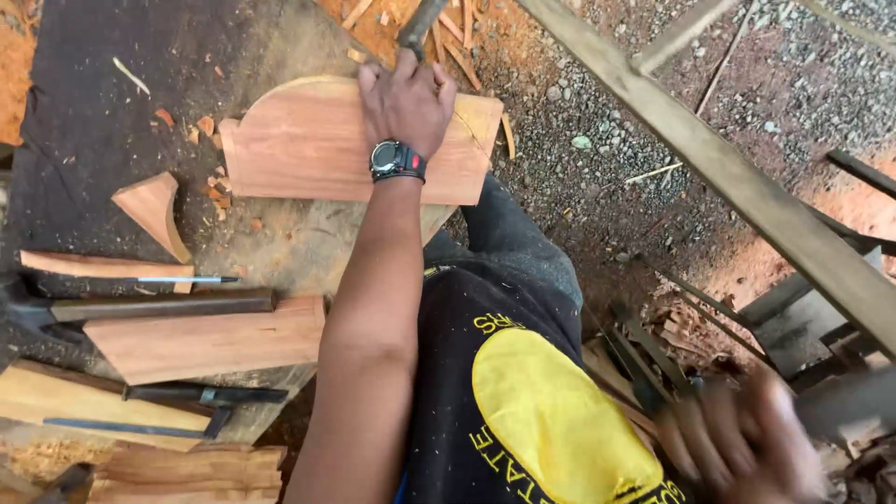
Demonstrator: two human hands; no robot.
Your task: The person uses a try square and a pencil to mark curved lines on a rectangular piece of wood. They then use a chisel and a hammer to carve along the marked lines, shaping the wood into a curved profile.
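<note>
A reddish wooden board (308, 149) with a curved, scalloped top edge lies on a rough workbench (280, 245). My left hand (406, 101), with a black watch on the wrist, rests on the board's upper right part. It is closed around a dark tool handle (420, 21) that sticks out past the board's far edge. My right hand (742, 441) is at the lower right, heavily blurred. It appears closed on a dark grey tool (845, 401), also blurred, whose kind I cannot make out.
On the bench at left lie a curved offcut (154, 210), a strip with a pen (177, 279), a long chisel (159, 306), a wood block (210, 341) and another dark tool (205, 395). A long wooden beam (709, 159) crosses gravel on the right. Wood chips (401, 28) lie beyond the board.
</note>
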